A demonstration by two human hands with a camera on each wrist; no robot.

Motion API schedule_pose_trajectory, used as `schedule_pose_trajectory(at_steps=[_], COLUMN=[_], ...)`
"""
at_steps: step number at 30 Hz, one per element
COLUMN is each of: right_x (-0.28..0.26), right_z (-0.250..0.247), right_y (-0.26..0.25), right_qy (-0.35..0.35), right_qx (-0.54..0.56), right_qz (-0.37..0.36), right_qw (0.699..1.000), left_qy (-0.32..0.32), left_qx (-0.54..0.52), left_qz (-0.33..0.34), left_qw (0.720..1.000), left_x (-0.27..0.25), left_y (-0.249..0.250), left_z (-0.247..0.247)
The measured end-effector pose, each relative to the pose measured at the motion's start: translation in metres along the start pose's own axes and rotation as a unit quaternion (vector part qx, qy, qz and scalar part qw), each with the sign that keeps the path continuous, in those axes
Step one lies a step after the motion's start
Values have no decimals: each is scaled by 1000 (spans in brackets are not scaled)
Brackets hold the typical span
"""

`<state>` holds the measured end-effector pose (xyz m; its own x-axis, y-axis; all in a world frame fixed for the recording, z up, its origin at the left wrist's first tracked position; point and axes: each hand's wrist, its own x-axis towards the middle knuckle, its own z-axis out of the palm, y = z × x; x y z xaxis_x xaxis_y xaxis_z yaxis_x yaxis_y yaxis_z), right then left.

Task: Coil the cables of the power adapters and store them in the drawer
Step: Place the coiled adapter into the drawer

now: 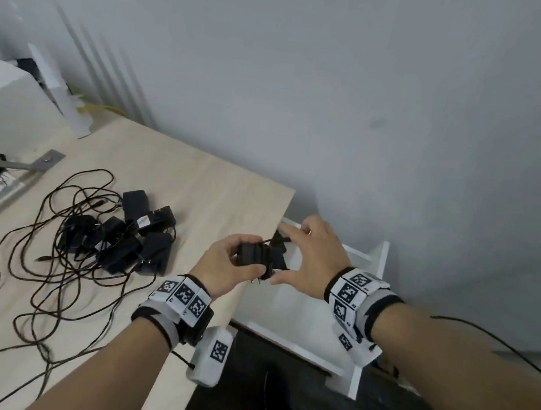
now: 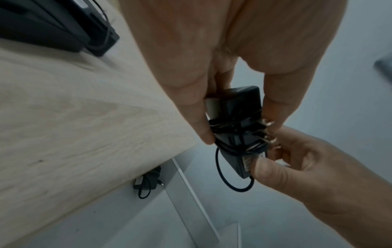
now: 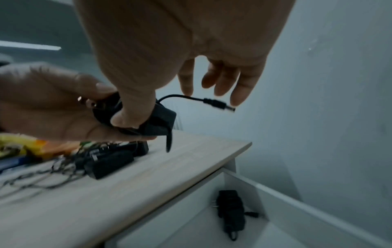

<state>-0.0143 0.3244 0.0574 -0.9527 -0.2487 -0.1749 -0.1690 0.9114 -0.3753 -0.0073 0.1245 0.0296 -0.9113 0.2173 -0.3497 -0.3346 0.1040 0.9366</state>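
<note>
My left hand [image 1: 221,266] grips a black power adapter [image 1: 254,257] with its cable wound round the body, held just past the table's right edge above the open white drawer [image 1: 374,259]. My right hand [image 1: 313,257] has its thumb pressed on the adapter [image 3: 157,120] and its fingers straight above it. The cable's barrel plug [image 3: 218,104] sticks out free below those fingers. The adapter's metal prongs [image 2: 268,124] point towards the right hand [image 2: 307,167]. One coiled adapter [image 3: 231,206] lies in the drawer's back corner. A pile of black adapters [image 1: 129,235] with tangled cables [image 1: 28,265] lies on the wooden table [image 1: 199,182].
A white box [image 1: 4,93] stands at the table's back left, with a grey metal bracket [image 1: 21,163] in front of it. A grey wall [image 1: 401,118] rises behind the table and the drawer. Dark floor [image 1: 262,400] shows below the drawer front.
</note>
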Motion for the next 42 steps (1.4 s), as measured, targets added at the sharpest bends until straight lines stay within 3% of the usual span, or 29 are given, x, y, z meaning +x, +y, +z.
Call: schedule_pose_trajectory(at_steps=[2, 8, 12, 14, 17, 22, 24, 31, 42], right_x=[4, 20, 27, 32, 40, 47, 48, 67, 105], right_z=[3, 15, 26, 34, 47, 76, 90, 149, 196], right_y=[14, 51, 60, 63, 70, 85, 85, 69, 70], right_qy=[-7, -142, -167, -184, -188, -197, -201, -184, -134], right_qx=[-37, 88, 74, 67, 55, 13, 4, 39, 84], right_qz=[-24, -15, -33, -25, 8, 72, 84, 86, 112], right_qw=[999, 986, 983, 980, 981, 978, 976, 978, 981], left_qy=[-15, -36, -26, -19, -2, 126, 149, 106, 92], left_qx=[-8, -14, -21, 24, 153, 287, 331, 454, 509], left_qz=[-1, -31, -52, -56, -66, -77, -57, 8, 46], left_qw=[1000, 999, 998, 998, 986, 947, 930, 885, 855], left_x=[8, 36, 49, 54, 58, 60, 57, 51, 54], left_y=[-1, -9, -26, -35, -42, -50, -58, -76, -85], left_z=[9, 30, 38, 41, 45, 43, 39, 35, 33])
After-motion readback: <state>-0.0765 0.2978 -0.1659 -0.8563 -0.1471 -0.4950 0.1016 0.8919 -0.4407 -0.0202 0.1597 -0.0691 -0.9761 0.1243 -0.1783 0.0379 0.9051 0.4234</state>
